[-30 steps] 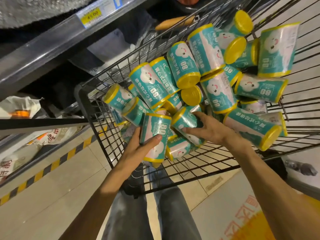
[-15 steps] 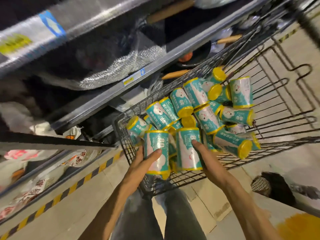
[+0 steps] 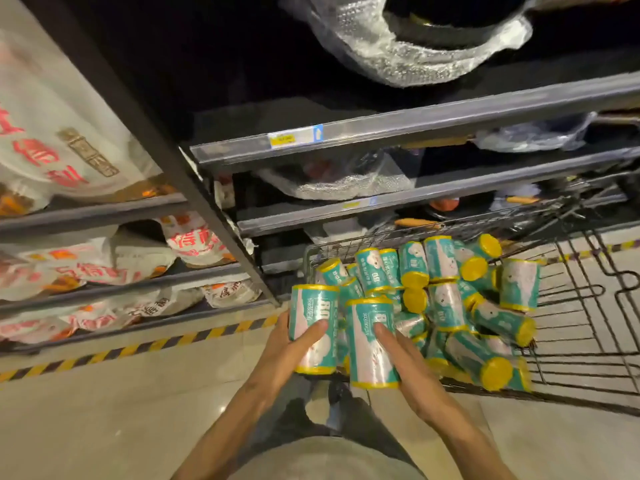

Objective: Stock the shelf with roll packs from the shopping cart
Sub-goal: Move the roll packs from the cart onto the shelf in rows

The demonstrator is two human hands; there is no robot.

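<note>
each hand held one upright roll pack just above the near end of the shopping cart [image 3: 588, 341]: the left hand [image 3: 291, 348] in a curled grip round the left roll pack [image 3: 313, 327], the right hand [image 3: 405, 355] round the right roll pack [image 3: 372, 341]. the smooth wrapping looked slippery, so either could slide free on the way to the shelf [image 3: 415, 126], or clip its front rail

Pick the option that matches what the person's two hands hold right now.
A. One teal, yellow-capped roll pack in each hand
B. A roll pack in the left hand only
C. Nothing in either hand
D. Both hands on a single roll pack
A: the left hand grips one upright teal roll pack with yellow end caps, and the right hand grips a second teal roll pack beside it, in front of the wire shopping cart.
</note>
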